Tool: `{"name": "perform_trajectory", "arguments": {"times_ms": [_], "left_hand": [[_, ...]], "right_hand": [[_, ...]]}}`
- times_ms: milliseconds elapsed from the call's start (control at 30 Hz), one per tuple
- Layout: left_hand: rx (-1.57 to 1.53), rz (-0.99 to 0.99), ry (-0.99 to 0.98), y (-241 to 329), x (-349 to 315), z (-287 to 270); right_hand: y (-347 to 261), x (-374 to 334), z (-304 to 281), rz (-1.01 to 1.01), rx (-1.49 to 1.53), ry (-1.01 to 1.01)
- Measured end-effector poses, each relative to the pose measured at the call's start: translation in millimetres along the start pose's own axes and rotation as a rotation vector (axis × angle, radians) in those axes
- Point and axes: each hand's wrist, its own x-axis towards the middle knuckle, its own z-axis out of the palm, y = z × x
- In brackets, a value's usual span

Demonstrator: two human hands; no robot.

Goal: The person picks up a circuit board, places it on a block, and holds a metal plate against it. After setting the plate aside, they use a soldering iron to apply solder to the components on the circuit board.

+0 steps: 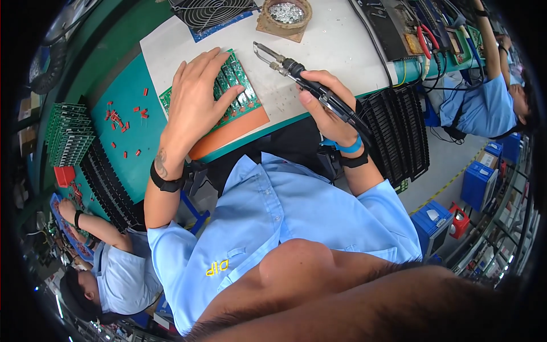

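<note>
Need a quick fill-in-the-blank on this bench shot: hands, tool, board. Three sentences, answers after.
1. The left hand lies flat on a green ____.
2. The right hand grips a black soldering ____, its tip held above the white bench top.
3. The circuit board lies on an ____ mat.

Missing words: circuit board; iron; orange

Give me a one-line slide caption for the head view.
Left hand presses flat on a green circuit board while the right hand holds a soldering iron above the white bench.
</note>
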Motion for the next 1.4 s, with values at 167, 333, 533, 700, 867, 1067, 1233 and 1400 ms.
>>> {"name": "perform_trajectory", "arguments": {"times_ms": [167, 333, 533, 700, 867, 1067, 1233, 1400], "left_hand": [[-0.016, -0.014, 0.022, 0, -2, 5], [-0.043, -0.016, 0.050, -1, -4, 7], [-0.043, -0.038, 0.023, -2, -4, 11], [-0.031, -0.055, 0.024, 0, -4, 13], [-0.055, -0.049, 0.037, -1, -5, 16], [-0.051, -0.066, 0.056, -2, -4, 15], [-0.059, -0.055, 0.071, -2, -3, 14], [-0.063, -0.036, 0.079, -4, -4, 16]], "right_hand": [[-17, 6, -3, 0.078, -0.050, -0.064], [-13, 8, -11, 0.083, -0.123, -0.140], [-8, 17, 9, 0.020, -0.117, -0.143], [1, 30, 38, -0.074, -0.141, -0.105], [3, 29, 41, -0.066, -0.193, -0.076], [3, 17, 29, 0.083, -0.113, -0.020], [12, 13, 26, 0.093, -0.139, 0.003], [15, 13, 27, 0.056, -0.162, 0.018]]}}
